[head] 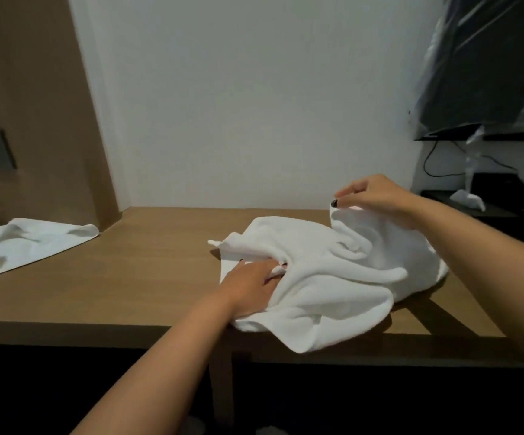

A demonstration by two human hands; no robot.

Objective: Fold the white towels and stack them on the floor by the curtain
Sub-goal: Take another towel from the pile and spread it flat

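The left hand [249, 285] has its fingertips buried in the crumpled towel [332, 277]. The second towel [25, 246] and the plastic-wrapped screen [489, 64] are cut off by the picture's edges.

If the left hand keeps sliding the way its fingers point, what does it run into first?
The left hand points up-right into the crumpled white towel it already touches, so more of that towel's folds come first; depth past them is unclear.

A white towel [332, 277] lies crumpled in loose folds on the right of the wooden desk [128, 277], one edge spilling over the front, a corner lifted at the back; a second towel [25, 246] lies rumpled and unfolded at the far left
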